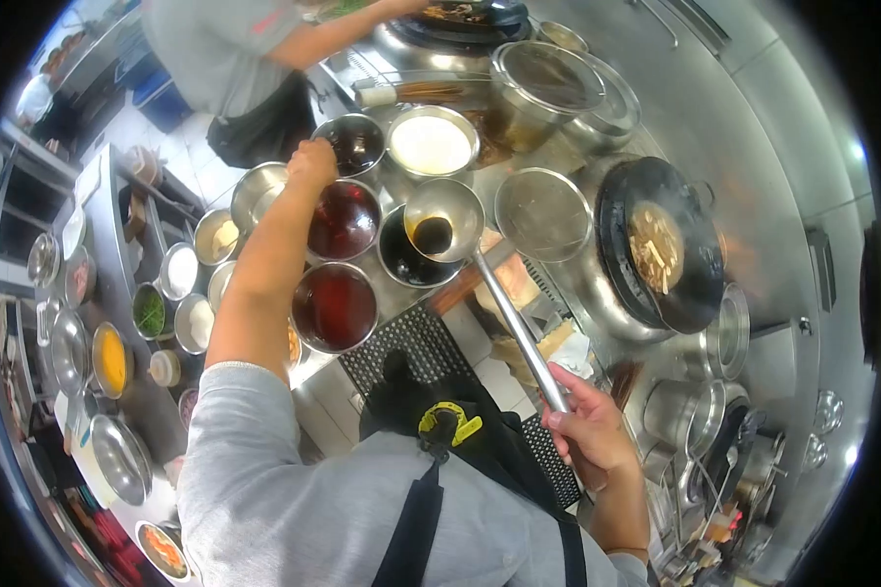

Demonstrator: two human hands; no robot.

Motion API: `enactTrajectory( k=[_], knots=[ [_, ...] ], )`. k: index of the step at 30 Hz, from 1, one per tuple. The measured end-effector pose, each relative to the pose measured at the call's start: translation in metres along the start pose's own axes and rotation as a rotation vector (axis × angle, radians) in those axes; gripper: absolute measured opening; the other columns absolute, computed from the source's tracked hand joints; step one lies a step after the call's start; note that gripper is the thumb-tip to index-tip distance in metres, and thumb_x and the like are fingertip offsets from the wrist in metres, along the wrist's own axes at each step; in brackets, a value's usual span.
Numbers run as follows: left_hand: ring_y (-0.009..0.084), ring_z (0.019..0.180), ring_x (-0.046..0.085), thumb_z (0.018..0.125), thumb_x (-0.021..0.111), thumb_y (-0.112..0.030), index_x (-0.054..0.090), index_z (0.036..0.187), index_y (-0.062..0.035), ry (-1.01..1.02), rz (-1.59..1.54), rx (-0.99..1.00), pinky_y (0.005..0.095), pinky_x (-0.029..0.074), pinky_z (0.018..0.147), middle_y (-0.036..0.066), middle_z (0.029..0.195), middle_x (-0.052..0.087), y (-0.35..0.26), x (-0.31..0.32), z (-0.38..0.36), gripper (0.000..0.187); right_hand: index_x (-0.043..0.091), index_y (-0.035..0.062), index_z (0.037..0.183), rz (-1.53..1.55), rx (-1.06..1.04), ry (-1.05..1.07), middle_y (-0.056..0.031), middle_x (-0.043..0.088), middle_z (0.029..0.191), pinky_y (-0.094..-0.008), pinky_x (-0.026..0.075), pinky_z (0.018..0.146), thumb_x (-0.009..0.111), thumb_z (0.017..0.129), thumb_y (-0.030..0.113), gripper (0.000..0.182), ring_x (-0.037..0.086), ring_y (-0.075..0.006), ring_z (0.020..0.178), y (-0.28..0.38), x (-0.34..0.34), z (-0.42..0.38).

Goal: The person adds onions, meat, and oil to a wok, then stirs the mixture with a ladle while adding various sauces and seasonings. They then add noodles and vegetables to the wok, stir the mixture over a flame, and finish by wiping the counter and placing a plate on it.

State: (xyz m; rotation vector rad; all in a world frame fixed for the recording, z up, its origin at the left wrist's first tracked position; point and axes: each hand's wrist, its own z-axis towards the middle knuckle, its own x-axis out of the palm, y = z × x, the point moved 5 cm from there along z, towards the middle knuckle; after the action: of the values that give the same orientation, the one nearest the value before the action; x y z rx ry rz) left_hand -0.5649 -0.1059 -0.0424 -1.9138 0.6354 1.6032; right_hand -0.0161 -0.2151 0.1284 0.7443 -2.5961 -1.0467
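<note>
My right hand point(587, 426) is wrapped round the long metal handle of a ladle point(444, 217). Dark liquid lies in the ladle's bowl, which is over a pot of dark sauce point(411, 256). My left arm stretches forward, and my left hand point(313, 164) is at the rim of a pot with dark contents point(350, 145); its fingers are bent, and what they hold, if anything, is hidden. Two pots of red liquid point(345, 219) point(335, 306) stand nearer to me. A bowl of white contents point(431, 142) is beside the dark pot.
On the right, a black wok point(661, 245) holds food in brownish liquid. A round strainer point(543, 215) lies between ladle and wok. A co-worker point(225, 59) stands at another wok point(460, 20) ahead. Ingredient bowls, one with yellow contents point(113, 360), line the left counter point(117, 230).
</note>
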Motion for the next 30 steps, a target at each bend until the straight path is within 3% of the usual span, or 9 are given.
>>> enactTrajectory(
  k=[9, 16, 25, 28, 30],
  knots=[
    [0.0319, 0.109, 0.067, 0.086, 0.063, -0.018, 0.072, 0.108, -0.0022, 0.062, 0.052, 0.072, 0.0415, 0.055, 0.090, 0.020, 0.114, 0.069, -0.005, -0.012, 0.000, 0.028, 0.041, 0.0055, 0.148, -0.049, -0.017, 0.010, -0.0075, 0.062, 0.086, -0.0201, 0.041, 0.042, 0.062, 0.084, -0.004, 0.068, 0.052, -0.0083, 0.051, -0.002, -0.002, -0.003],
    [0.0347, 0.102, 0.069, 0.088, 0.062, -0.028, 0.073, 0.100, -0.0032, -0.106, -0.080, 0.160, 0.0428, 0.055, 0.088, 0.021, 0.106, 0.071, -0.010, -0.006, -0.007, 0.030, 0.041, 0.0017, 0.146, 0.021, -0.019, 0.002, -0.0104, 0.062, 0.086, -0.0206, 0.041, 0.041, 0.064, 0.082, -0.002, 0.069, 0.052, -0.0100, 0.050, 0.003, 0.004, -0.007],
    [0.0391, 0.101, 0.067, 0.088, 0.061, -0.033, 0.073, 0.091, -0.0013, -0.216, -0.360, -0.123, 0.0463, 0.052, 0.089, 0.023, 0.101, 0.070, 0.028, -0.015, -0.038, 0.034, 0.040, -0.0017, 0.146, 0.063, -0.067, 0.020, -0.0114, 0.062, 0.085, -0.0204, 0.041, 0.039, 0.061, 0.082, -0.004, 0.067, 0.052, -0.0099, 0.050, 0.011, 0.008, -0.015],
    [0.0398, 0.100, 0.067, 0.089, 0.061, -0.034, 0.075, 0.088, -0.0024, -0.267, -0.456, -0.099, 0.0473, 0.052, 0.088, 0.024, 0.099, 0.070, 0.048, -0.025, -0.046, 0.035, 0.040, -0.0020, 0.146, 0.084, -0.070, 0.050, -0.0122, 0.062, 0.083, -0.0211, 0.042, 0.039, 0.060, 0.082, -0.004, 0.066, 0.052, -0.0103, 0.049, 0.016, 0.010, -0.011],
    [0.0305, 0.081, 0.069, 0.087, 0.066, -0.030, 0.076, 0.087, -0.0035, -0.247, -0.640, -0.149, 0.0419, 0.052, 0.074, 0.018, 0.087, 0.072, 0.061, -0.027, -0.048, 0.029, 0.040, -0.0020, 0.146, 0.104, -0.065, 0.072, -0.0128, 0.062, 0.082, -0.0218, 0.042, 0.038, 0.059, 0.083, -0.004, 0.066, 0.053, -0.0107, 0.049, 0.017, 0.011, -0.005]
  ],
)
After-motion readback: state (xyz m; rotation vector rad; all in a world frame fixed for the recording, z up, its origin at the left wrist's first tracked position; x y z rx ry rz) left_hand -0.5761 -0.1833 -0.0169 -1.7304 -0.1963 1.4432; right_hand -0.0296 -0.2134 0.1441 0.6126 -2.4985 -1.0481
